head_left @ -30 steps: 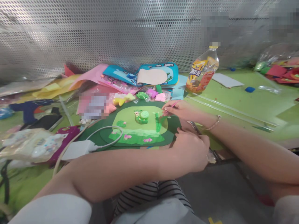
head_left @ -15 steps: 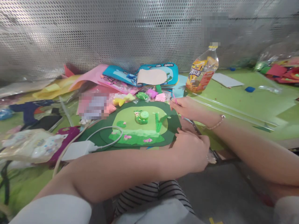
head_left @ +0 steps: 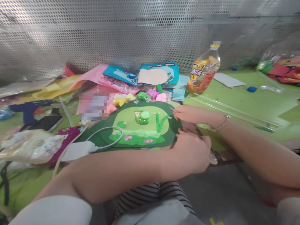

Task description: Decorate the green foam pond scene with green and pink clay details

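My right hand (head_left: 191, 113) pinches a thin pink stick (head_left: 172, 109) at the right edge of a dark green sheet (head_left: 172, 125). The stick's tip points left over the sheet. Just below, my left hand (head_left: 193, 151) is curled at the sheet's lower right corner; whatever its fingers hold is hidden. On the sheet's lighter green middle sits a round clay snail-like figure (head_left: 144, 117) in green. Right of it are clay stems (head_left: 159, 123), one upright and one curving right. A green clay strip with pink flowers (head_left: 148, 141) runs along the bottom.
A drink bottle (head_left: 203, 72) stands behind my right hand, near long clear rods (head_left: 236, 111). Bagged coloured clay (head_left: 142, 96) lies behind the sheet. A white charger (head_left: 78, 151) and its looped cable overlap the sheet's left side. A perforated metal panel (head_left: 131, 31) backs the table.
My right hand has shifted slightly right and down, and the pink stick has tipped from near upright to pointing left. The right-hand clay stem now shows a clear curve. My left hand stays put.
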`<state>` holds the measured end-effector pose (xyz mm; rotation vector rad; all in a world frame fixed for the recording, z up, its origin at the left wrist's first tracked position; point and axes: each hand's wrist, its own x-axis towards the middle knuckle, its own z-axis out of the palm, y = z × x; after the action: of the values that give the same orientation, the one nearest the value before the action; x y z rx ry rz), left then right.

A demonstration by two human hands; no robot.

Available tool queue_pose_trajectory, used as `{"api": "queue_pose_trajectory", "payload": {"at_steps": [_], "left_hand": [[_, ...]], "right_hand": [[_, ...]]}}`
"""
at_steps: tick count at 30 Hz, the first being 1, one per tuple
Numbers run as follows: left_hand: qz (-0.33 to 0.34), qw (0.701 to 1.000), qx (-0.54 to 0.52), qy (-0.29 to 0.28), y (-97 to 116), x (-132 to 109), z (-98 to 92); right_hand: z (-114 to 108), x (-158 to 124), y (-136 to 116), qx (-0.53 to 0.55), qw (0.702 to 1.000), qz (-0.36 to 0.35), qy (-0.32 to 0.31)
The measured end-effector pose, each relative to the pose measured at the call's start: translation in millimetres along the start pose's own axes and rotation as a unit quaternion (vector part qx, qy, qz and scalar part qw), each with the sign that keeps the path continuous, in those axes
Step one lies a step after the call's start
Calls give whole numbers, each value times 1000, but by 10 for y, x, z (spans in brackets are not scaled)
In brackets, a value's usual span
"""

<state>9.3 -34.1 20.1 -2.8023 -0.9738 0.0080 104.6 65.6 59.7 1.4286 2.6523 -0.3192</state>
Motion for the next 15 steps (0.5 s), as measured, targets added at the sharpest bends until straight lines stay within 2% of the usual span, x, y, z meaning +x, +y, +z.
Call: {"api": "queue_pose_trajectory", "payload": {"at_steps": [4, 10, 15], "left_hand": [[4, 1000, 4, 5, -2, -1, -6], [1, 1000, -1, -1, -3, 3, -20], [-6, 1000, 0, 11, 16, 8, 16]], "right_hand": [[82, 77, 65, -15, 999, -46, 1], [127, 148, 67, 96, 993, 70, -5], [157, 162, 61, 111, 991, 77, 18]]}}
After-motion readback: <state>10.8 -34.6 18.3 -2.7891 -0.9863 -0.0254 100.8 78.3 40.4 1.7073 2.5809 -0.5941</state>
